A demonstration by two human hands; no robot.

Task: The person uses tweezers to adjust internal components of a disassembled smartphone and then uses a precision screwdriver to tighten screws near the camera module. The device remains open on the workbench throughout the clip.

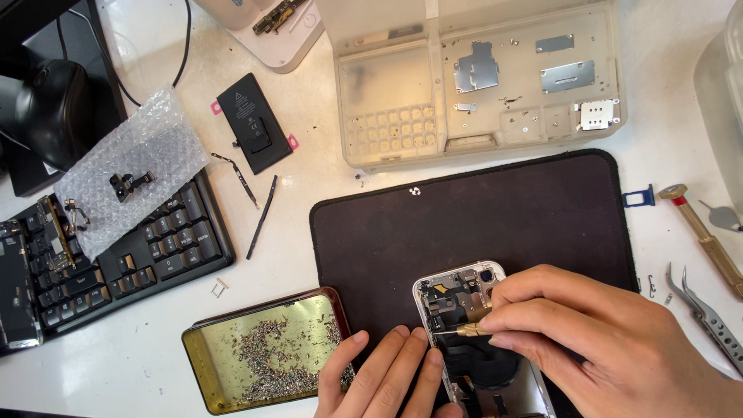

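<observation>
Here: right hand (611, 340) pinches brass screwdriver (469, 329) over opened phone (472, 340) | left hand (383, 375) fingers flat beside it | tin (263, 352) holds screws

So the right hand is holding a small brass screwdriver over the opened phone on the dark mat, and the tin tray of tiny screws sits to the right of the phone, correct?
Not quite. The head view shows the gold-coloured rectangular tin tray of tiny screws to the left of the opened silver-framed phone, not the right. The rest holds: the right hand holds the small brass screwdriver over it on the dark mat.

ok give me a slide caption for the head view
Right hand works a brass screwdriver inside an opened phone on a dark mat, left hand steadying it.
</observation>
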